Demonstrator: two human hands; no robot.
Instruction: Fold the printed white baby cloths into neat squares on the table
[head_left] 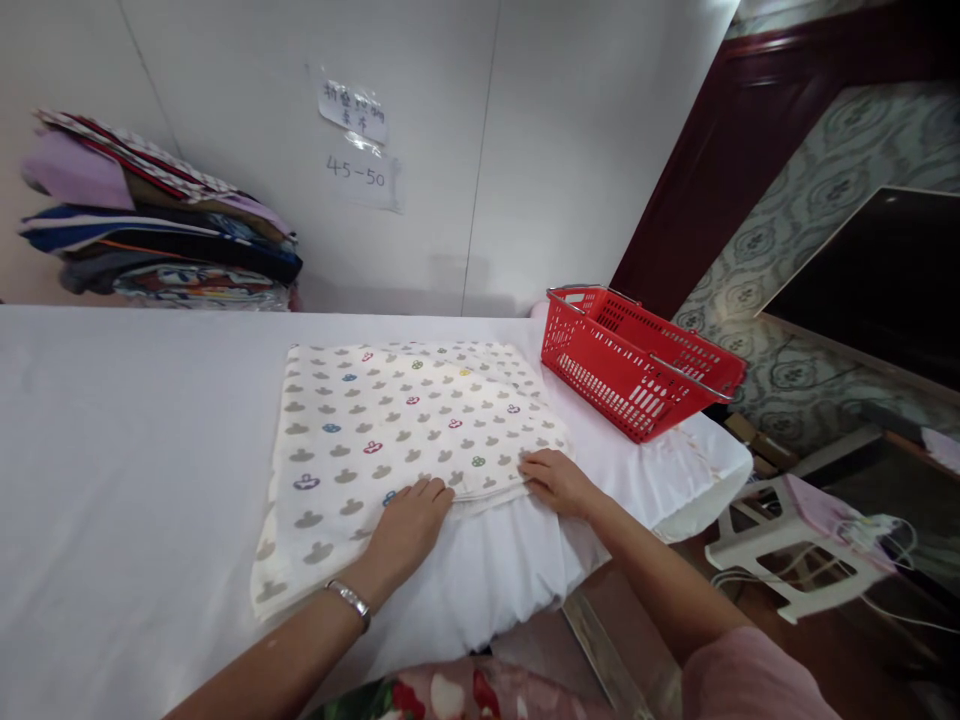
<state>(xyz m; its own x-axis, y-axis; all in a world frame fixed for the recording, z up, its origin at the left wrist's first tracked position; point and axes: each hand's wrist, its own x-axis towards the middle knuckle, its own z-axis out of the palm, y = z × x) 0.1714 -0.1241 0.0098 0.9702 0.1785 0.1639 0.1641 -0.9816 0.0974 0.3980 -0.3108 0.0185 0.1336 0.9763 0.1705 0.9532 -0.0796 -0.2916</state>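
A folded white cloth [420, 420] printed with grey and coloured mushroom-like shapes lies on the white-covered table in front of me. My left hand [411, 515] is at the middle of its near edge, with fingers bent over the fabric and a silver bracelet on the wrist. Its thumb is mostly hidden. To the right, my right hand [556, 482] grips the near right corner, fingers on top of the layers. Between the two hands, stacked fold edges show. The cloth's upper layer is slightly rumpled toward the right.
A red plastic basket [637, 365] with metal handles stands at the table's right end. A pile of folded fabrics [165, 225] sits at the back left. Behind the table is a pale wall with paper notes [360, 180]. A white stool [802, 540] holding cables is at the lower right.
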